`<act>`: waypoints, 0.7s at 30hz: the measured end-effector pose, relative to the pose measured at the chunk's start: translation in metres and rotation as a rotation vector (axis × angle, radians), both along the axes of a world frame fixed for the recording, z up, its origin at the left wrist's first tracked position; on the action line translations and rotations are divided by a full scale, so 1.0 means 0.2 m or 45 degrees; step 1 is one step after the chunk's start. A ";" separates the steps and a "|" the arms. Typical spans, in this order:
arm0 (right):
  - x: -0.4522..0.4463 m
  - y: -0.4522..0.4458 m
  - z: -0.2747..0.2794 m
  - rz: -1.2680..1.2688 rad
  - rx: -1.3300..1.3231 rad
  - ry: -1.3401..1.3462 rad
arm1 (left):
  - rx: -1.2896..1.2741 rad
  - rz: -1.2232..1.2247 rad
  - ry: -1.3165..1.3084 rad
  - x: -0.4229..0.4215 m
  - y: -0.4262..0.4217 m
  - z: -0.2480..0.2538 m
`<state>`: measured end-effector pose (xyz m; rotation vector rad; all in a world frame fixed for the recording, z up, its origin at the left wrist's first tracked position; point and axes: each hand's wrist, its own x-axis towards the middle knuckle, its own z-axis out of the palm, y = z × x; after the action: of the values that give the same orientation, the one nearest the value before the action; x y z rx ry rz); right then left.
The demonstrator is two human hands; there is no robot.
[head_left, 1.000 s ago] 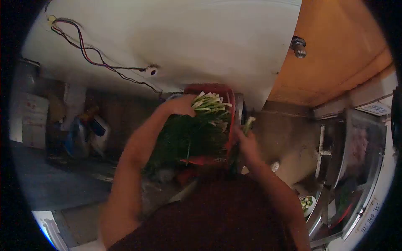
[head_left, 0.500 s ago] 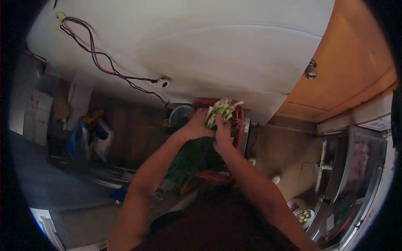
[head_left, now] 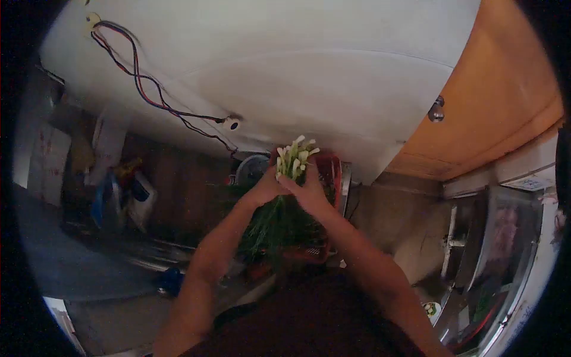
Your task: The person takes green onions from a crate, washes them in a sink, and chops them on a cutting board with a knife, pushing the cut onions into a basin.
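Background carton (head_left: 49, 178), left of the scallions (head_left: 295, 157), bears blurred reddish print (head_left: 57, 156).

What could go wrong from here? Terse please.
1. Slipping stalks: the white ends of the bunch of long green onions sit unevenly, so a few could drop if the left fingers or right fingers ease off.
2. Snagging: the loose green leaves spread below the grip and might catch on the red perforated plastic crate if the bunch is lifted.
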<state>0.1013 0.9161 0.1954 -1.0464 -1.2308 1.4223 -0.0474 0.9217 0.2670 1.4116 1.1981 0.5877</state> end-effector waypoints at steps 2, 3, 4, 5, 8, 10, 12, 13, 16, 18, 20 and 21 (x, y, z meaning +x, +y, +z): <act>0.06 0.03 0.03 -0.116 0.004 0.011 | -0.107 0.062 -0.063 0.01 -0.01 0.05; 0.08 0.05 0.03 -0.147 0.003 0.011 | -0.230 0.076 -0.050 0.00 -0.01 0.03; 0.08 0.10 0.03 -0.215 0.096 0.114 | -0.356 0.088 -0.038 -0.01 -0.01 0.01; 0.07 0.14 0.04 -0.244 0.120 0.161 | -0.375 0.102 -0.049 0.00 0.00 0.00; 0.05 0.18 0.18 -0.498 0.387 -0.102 | -0.130 -0.129 0.229 0.02 0.00 -0.11; 0.00 0.20 0.16 -0.486 0.442 -0.171 | -0.162 -0.023 0.184 0.05 -0.02 -0.09; -0.03 0.20 0.17 -0.505 0.521 -0.169 | -0.162 0.087 0.148 0.04 -0.08 -0.12; -0.05 0.19 0.16 -0.496 0.519 -0.164 | 0.072 0.061 0.444 0.03 -0.09 -0.17; -0.07 0.15 0.10 -0.414 0.414 -0.227 | 0.238 0.161 0.895 0.11 -0.14 -0.12; -0.10 0.13 0.13 -0.557 0.243 -0.100 | 0.176 0.293 1.054 0.19 -0.18 -0.03; -0.10 0.13 0.10 -0.582 0.267 -0.095 | 0.274 0.272 1.577 0.25 -0.20 0.02; -0.10 0.13 0.10 -0.598 0.276 -0.092 | 0.290 0.262 1.579 0.25 -0.20 0.00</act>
<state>0.0821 0.9427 0.2149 -1.1494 -1.0714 0.8786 0.0026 0.8814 0.2670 1.9162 2.3056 -0.1153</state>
